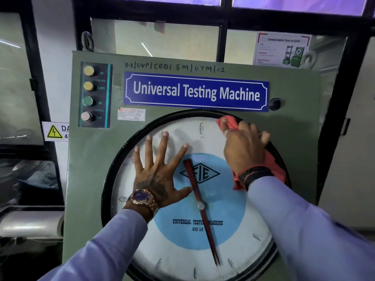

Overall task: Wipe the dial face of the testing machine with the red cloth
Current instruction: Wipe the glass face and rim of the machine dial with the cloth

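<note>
Against a black-framed window: green testing machine (pixel 93 179), upright cabinet, blue nameplate (pixel 195 91) reading "Universal Testing Machine" across its upper front. Below the nameplate: dial face (pixel 182 258), round, black-rimmed, white with a blue centre disc and red pointer (pixel 199 207). Upper left of cabinet: black button panel (pixel 95 95), two yellow, one green, one pale button. Left hand (pixel 157 169), fingers spread wide, palm flat on the dial glass left of the pointer; gold wristwatch (pixel 142 197) at the wrist. Right hand (pixel 244 147), pressed on the red cloth (pixel 273 167) at the dial's upper right rim, cloth bunched beneath palm and fingers, showing above the fingertips and below the wrist
</note>
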Demonstrator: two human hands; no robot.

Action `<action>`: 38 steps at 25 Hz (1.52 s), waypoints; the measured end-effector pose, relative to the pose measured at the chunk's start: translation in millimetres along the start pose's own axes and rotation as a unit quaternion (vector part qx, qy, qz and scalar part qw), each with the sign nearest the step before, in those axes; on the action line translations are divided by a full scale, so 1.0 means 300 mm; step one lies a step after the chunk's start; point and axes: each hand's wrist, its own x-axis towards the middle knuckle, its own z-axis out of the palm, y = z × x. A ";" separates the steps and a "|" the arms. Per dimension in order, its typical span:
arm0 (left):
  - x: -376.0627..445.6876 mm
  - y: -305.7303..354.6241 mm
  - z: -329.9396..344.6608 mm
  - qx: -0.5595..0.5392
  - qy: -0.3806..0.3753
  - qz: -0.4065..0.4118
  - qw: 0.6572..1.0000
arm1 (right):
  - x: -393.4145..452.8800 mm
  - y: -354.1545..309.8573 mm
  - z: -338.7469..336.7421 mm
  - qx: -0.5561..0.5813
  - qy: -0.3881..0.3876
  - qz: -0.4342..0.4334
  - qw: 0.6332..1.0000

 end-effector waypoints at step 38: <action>-0.466 -0.498 -0.568 0.059 -0.014 -0.204 0.977 | -0.273 -0.617 -0.158 0.809 -0.321 0.235 0.432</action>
